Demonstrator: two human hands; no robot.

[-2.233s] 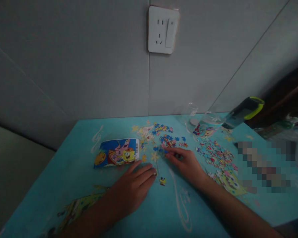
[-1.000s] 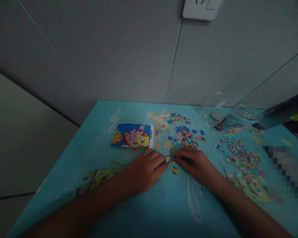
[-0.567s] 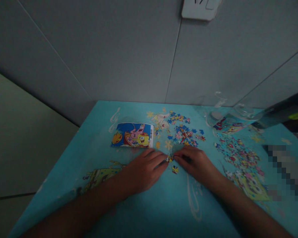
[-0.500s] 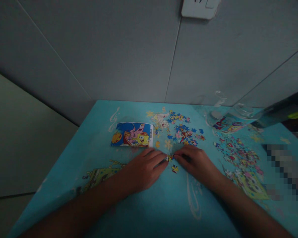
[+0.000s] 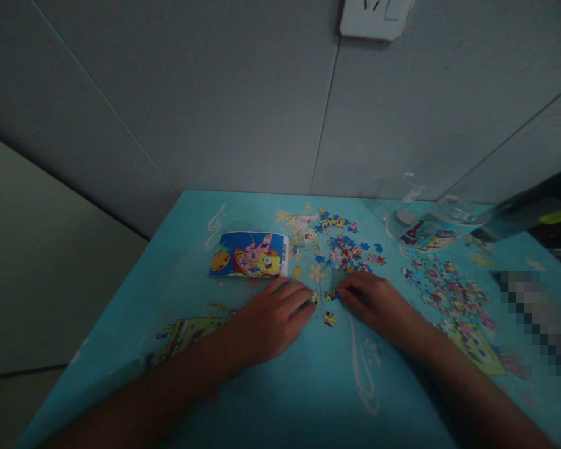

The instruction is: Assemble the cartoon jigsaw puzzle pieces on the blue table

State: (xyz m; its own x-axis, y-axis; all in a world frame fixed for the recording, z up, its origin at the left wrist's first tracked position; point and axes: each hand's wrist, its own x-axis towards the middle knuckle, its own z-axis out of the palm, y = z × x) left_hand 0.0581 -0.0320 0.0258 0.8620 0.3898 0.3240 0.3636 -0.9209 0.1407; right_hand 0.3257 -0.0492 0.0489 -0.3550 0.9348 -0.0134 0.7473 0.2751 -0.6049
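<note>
My left hand point(image 5: 280, 315) rests low over the table with its fingers closed on a small yellow jigsaw piece point(image 5: 315, 298). Across a narrow gap, my right hand point(image 5: 367, 296) pinches a blue and yellow jigsaw piece point(image 5: 331, 295) at its fingertips. A loose yellow jigsaw piece point(image 5: 330, 318) lies on the table just below, between the hands. Beyond my right hand is a pile of mixed jigsaw pieces point(image 5: 348, 252), mostly blue. To the left of it lies a picture packet point(image 5: 250, 254) with cartoon figures on blue.
The turquoise table point(image 5: 177, 249) is printed with cartoon figures. A second spread of jigsaw pieces point(image 5: 444, 287) lies to the right. Behind it are a clear plastic container point(image 5: 449, 227) and a dark object point(image 5: 533, 206) reaching in from the right. A grey wall point(image 5: 243, 112) borders the table's far edge.
My right hand has drawn a little to the right with its piece, opening a gap between the two pieces. My left hand has stayed nearly in place.
</note>
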